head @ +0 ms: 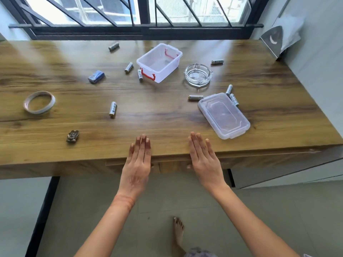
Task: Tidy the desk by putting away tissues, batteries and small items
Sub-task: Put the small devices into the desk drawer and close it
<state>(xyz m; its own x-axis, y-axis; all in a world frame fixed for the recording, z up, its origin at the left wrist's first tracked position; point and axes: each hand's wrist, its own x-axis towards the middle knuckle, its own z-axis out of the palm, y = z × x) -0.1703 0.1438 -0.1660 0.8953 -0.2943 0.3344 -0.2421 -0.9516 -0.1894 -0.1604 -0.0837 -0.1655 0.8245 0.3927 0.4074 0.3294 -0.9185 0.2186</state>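
A wooden desk [157,123] stood under a barred window [130,13], with a tiled floor [185,197] below it. Toward the window, near the middle of the desk, sat an open clear box [168,72] with red latches. Its clear lid [223,115] lay flat well apart from it, near the front right of the desk. A glass ashtray [198,75] stood between the two.

Eight batteries lay loose on the wood. The first battery [113,46] lay closest to the window, left of the box. The second battery [128,67] lay near the box's left side. The third battery [140,74] lay just beside the box's near red latch. The fourth battery [217,61] lay beyond the ashtray to the right. The fifth battery [195,97] lay just off the lid's far left corner. The sixth battery [229,89] and seventh battery [234,99] lay close together by the lid's far end. The eighth battery [112,108] lay alone, left of centre.

A blue packet [96,76] lay left of the box, and a roll of tape [40,111] lay flat near the left end. A small brown object [72,135], too blurred to identify, lay nearer the front edge.

The left hand [137,164] and the right hand [204,160] hovered side by side over the front edge, fingers straight and together, holding nothing. Whether they touched the wood could not be told. A bare foot [178,230] stood on the floor.
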